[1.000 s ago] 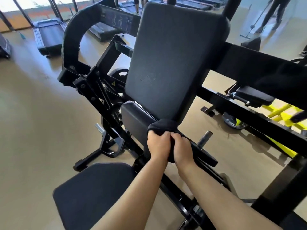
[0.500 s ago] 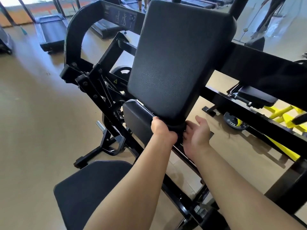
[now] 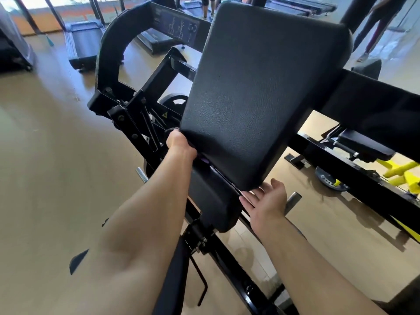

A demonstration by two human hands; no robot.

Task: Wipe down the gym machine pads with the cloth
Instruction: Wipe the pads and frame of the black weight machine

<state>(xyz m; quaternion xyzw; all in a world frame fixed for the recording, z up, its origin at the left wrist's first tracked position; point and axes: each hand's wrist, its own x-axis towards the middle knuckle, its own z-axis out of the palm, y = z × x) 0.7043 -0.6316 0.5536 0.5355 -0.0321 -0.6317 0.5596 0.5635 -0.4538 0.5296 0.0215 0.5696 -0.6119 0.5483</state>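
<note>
A large black back pad (image 3: 256, 98) stands tilted in the middle of the head view. Below it sits a smaller black pad (image 3: 211, 201). My left hand (image 3: 179, 144) is closed at the big pad's lower left corner, in the gap between the two pads. A dark scrap of the black cloth (image 3: 170, 130) shows just above its knuckles; the rest of the cloth is hidden. My right hand (image 3: 266, 201) is open, palm up, under the big pad's lower right corner and holds nothing. My left forearm covers most of the seat pad (image 3: 77, 261).
The machine's black steel frame (image 3: 363, 105) runs right and down past my arms, with a bare weight peg (image 3: 293, 201) beside my right hand. Treadmills (image 3: 84, 42) stand at the back left, a yellow machine (image 3: 402, 171) at right. People (image 3: 375, 26) stand at the back.
My left hand has slid left with the cloth along the big pad's bottom edge, from its right corner to its left corner. My right hand has let go of the cloth and opened.
</note>
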